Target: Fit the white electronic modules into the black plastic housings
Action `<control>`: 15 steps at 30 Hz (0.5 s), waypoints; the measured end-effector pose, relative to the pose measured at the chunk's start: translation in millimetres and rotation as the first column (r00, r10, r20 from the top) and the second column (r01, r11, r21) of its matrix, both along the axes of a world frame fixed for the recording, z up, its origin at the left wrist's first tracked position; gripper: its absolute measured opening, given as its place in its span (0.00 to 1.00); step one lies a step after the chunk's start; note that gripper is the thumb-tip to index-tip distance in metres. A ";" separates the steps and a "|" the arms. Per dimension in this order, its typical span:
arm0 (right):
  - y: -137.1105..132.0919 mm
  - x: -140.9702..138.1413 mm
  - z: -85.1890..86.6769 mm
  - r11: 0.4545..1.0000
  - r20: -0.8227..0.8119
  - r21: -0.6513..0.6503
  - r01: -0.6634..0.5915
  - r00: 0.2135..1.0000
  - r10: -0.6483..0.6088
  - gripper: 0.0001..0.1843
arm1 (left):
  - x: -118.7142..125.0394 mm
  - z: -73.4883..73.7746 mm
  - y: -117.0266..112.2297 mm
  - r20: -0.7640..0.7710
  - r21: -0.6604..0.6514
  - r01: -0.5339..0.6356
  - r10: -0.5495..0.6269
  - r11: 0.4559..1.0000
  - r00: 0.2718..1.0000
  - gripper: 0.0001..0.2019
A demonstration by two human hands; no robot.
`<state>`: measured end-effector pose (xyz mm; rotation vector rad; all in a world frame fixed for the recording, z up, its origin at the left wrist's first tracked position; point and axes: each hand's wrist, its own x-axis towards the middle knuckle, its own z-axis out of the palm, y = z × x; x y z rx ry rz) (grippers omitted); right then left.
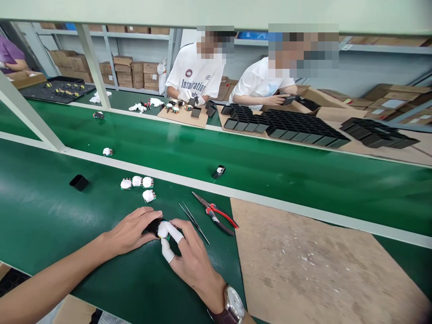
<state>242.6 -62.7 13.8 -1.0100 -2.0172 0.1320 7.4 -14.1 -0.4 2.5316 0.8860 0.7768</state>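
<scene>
My left hand point(135, 229) is closed around a black plastic case point(153, 226) lying on its side on the green bench. With white finger cots on thumb and forefinger, my right hand point(189, 252) pinches a small circuit board with a white coating point(163, 230) at the case's open end. How far the board sits inside is hidden by my fingers. Beyond my hands are several similar white-topped circuit boards point(147, 182) in a group. An empty black case point(78, 182) lies to the left. Tweezers point(195, 222) and red-handled pliers point(215, 213) rest to the right.
A stained cardboard sheet point(324, 265) covers the bench at right. Past a pale rail point(189, 183), a green belt point(175, 146) carries a filled case point(219, 171) and loose boards. Two co-workers sit opposite, near rows of black cases point(297, 126). A slanted post point(32, 114) stands at left.
</scene>
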 end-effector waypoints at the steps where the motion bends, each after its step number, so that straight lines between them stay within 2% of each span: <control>1: -0.1 -0.1 -0.2 1.000 0.011 -0.001 0.004 1.000 -0.004 0.26 | 0.5 -0.1 -0.7 -0.002 -0.006 0.001 -0.001 1.000 1.000 0.29; 5: -0.2 -0.8 -1.2 1.000 0.043 -0.016 0.008 0.999 -0.007 0.23 | 2.2 -1.3 -2.4 -0.001 -0.040 0.003 -0.003 0.999 1.000 0.28; 10: 0.1 2.7 -2.2 1.000 -0.014 0.018 -0.020 1.000 0.020 0.22 | 3.3 -1.0 -4.0 0.033 -0.112 0.032 -0.029 0.993 0.999 0.31; 15: -1.3 5.6 1.0 0.999 0.042 0.020 -0.031 0.999 0.030 0.10 | 5.2 -3.0 -8.3 0.055 -0.226 0.032 -0.020 0.974 0.998 0.28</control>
